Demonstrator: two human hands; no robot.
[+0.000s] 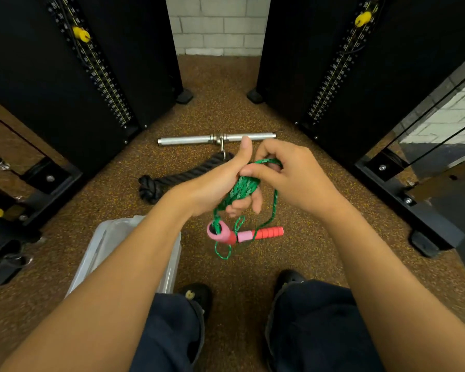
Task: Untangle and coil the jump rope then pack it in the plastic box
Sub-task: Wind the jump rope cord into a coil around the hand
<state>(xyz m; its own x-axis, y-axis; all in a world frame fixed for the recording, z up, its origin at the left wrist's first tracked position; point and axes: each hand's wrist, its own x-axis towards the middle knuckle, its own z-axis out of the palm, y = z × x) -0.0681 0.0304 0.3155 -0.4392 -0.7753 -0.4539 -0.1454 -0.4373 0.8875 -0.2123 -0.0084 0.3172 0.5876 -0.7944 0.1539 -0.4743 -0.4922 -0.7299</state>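
Over speckled gym flooring (226, 103), limp green jump rope (243, 187) looped on left hand (220, 183), pinched by right hand (287, 175); probably best held by pink handles (261, 233).

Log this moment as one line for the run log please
step: coiling | left hand: holds green rope coils | right hand: wrapping a loop | handles: dangling below | plastic box: on floor, rope not in
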